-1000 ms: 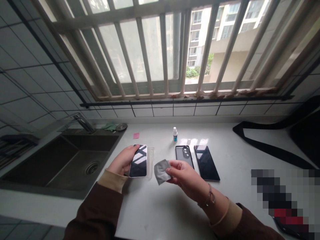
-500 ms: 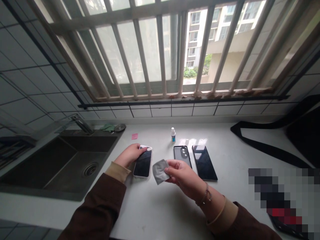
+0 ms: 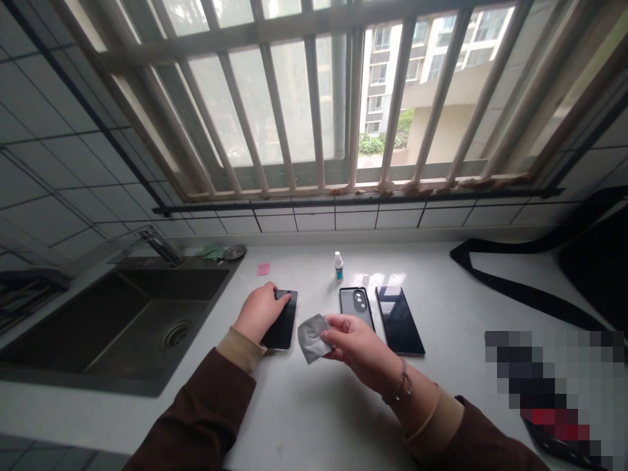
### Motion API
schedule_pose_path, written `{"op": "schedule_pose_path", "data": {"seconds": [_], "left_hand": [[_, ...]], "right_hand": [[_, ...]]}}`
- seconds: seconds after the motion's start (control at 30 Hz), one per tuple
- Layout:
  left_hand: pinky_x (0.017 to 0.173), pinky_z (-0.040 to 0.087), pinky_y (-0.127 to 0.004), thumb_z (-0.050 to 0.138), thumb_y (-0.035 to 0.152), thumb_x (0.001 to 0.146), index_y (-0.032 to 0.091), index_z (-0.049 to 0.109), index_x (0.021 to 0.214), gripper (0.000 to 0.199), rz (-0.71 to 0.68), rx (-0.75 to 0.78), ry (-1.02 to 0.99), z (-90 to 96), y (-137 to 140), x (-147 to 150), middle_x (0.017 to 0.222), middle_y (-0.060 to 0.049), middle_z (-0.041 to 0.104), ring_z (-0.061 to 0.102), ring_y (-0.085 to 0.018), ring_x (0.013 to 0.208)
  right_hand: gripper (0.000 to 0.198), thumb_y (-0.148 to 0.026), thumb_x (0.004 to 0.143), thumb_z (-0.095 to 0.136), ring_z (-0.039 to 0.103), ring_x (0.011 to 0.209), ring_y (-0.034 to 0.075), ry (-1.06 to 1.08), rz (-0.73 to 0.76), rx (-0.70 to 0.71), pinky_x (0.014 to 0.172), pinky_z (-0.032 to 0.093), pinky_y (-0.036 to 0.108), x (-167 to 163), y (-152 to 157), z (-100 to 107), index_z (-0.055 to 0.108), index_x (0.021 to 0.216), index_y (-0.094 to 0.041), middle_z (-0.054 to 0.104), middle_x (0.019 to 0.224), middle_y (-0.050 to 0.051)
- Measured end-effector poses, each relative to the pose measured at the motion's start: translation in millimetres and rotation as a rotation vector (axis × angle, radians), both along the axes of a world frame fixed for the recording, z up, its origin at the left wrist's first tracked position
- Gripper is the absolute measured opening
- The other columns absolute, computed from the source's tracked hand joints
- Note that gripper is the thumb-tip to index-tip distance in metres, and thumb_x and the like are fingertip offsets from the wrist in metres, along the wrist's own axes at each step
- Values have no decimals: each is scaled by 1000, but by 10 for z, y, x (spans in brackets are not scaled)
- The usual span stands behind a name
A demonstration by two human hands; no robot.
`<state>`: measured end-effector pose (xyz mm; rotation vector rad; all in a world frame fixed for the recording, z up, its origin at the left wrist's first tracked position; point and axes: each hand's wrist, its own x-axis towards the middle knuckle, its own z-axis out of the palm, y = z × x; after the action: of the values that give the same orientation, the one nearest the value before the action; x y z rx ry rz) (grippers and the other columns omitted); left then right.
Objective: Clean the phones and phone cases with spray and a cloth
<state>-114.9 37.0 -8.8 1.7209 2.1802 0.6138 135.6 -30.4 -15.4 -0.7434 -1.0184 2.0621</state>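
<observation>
My left hand (image 3: 258,311) grips a smartphone (image 3: 285,330) in a clear case by its upper left side, with the thumb lying over the dark screen. The phone is on the white counter, partly hidden by that hand. Just right of it, my right hand (image 3: 357,340) pinches a small grey cloth (image 3: 311,338) between thumb and fingers, above the counter. Behind the right hand lies a black-rimmed phone case (image 3: 353,304) with camera cutouts. Beside the case sits a second phone (image 3: 400,320), dark screen up.
A small white dropper bottle (image 3: 338,267) stands upright farther back, and a pink slip (image 3: 263,269) lies to its left. At the left is a steel sink (image 3: 147,327) with a faucet (image 3: 164,245). A black strap (image 3: 520,294) curves across the right side. A barred window is behind.
My left hand has shifted right and farther over the phone, covering more of its left side, with the thumb moving across the screen. The right hand stays nearly still with the cloth.
</observation>
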Motion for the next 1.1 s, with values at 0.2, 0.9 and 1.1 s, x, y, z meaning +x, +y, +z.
{"op": "schedule_pose_path", "data": {"seconds": [0.2,0.9,1.1], "left_hand": [[79,41,-37,76,50,82,22,66,79,31,-22,20,44,15,-77,74,86,-17,72,69,-37,91],[94,50,-42,67,44,93,6,67,125,49,-34,-229,409,261,-368,881,123,-28,65,65,-40,115],[94,50,-50,58,44,99,11,70,116,39,-125,-21,485,304,-495,1207,124,-23,63,57,-40,119]], "right_hand": [[40,-40,78,89,73,84,18,6,-3,2,89,59,38,-2,7,-30,79,106,-13,79,95,9],[37,-29,81,92,69,76,12,352,28,15,72,57,23,58,-36,-9,79,110,-11,76,91,7],[30,-25,80,94,71,67,9,490,232,-42,67,57,20,156,-87,-95,79,102,-11,76,83,3]]}}
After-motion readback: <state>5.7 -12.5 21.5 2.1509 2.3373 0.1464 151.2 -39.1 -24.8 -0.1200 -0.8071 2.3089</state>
